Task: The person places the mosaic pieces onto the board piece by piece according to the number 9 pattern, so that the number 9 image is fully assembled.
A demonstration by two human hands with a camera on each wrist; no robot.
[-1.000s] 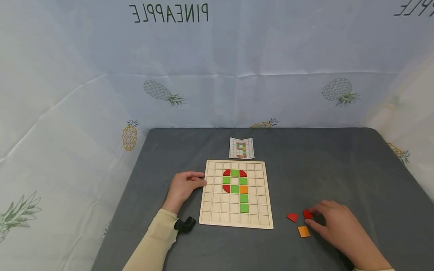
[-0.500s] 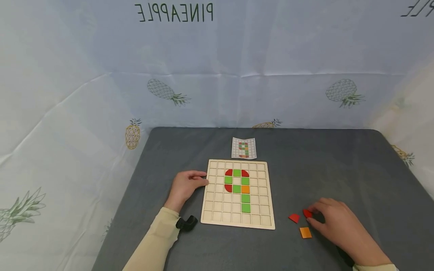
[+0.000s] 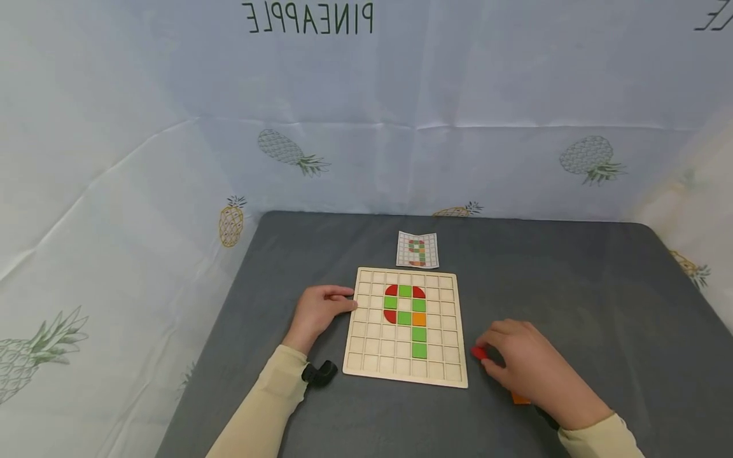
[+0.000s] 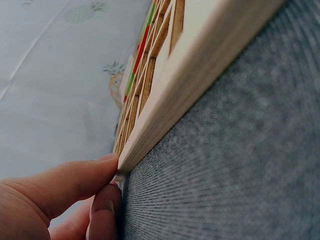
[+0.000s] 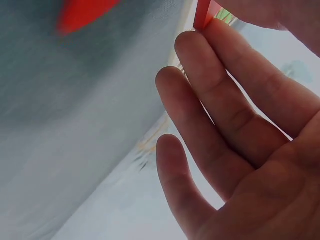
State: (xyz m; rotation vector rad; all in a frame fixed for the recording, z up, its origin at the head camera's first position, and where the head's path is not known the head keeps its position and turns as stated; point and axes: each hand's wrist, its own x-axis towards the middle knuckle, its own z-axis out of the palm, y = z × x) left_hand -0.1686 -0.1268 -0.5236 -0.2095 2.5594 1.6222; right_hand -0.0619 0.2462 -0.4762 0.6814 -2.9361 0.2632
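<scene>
A pale wooden grid board (image 3: 372,346) lies on the dark table, with red quarter-circle, green and orange square tiles set in its cells. My left hand (image 3: 321,313) is at its left edge; in the left wrist view, the thumb and a finger (image 4: 102,212) pinch that edge. Just right of the board, my right hand (image 3: 523,357) holds a red quarter-circle tile (image 3: 480,353) between thumb and fingertips, also seen in the right wrist view. A second red tile (image 5: 87,12) shows blurred there, hidden in the head view. An orange square tile (image 3: 520,398) is partly covered by the right hand.
Behind the board lies a small printed pattern card (image 3: 417,250) with a coloured figure. A white pineapple-print curtain (image 3: 458,165) hangs around the dark table (image 3: 584,286). A black strap (image 3: 319,374) sits at my left wrist.
My right hand has picked up a red tile and carried it left towards the board, passing over the orange tile. The left hand stays at the board edge. The head view has shifted slightly.
</scene>
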